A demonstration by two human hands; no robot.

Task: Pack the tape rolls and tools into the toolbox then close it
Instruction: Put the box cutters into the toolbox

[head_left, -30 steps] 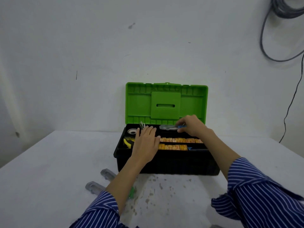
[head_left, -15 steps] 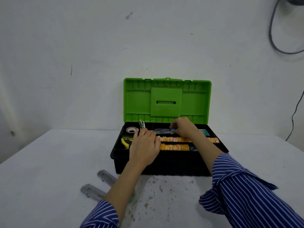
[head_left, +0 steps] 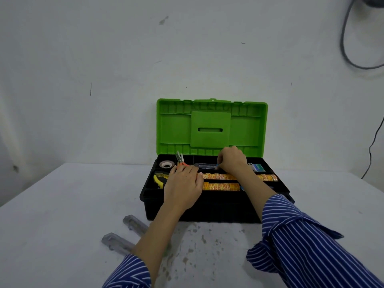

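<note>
Ribbed plastic toolbox (green lid up): right hand still pinches the clear screwdriver; left hand stays flat, fingers straight, at 9 o'clock.

Glossy green plastic lid, matt stained table.

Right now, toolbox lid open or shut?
Open. The green lid stands upright behind the black toolbox, its inside facing the camera; both hands are over the tray.
</note>
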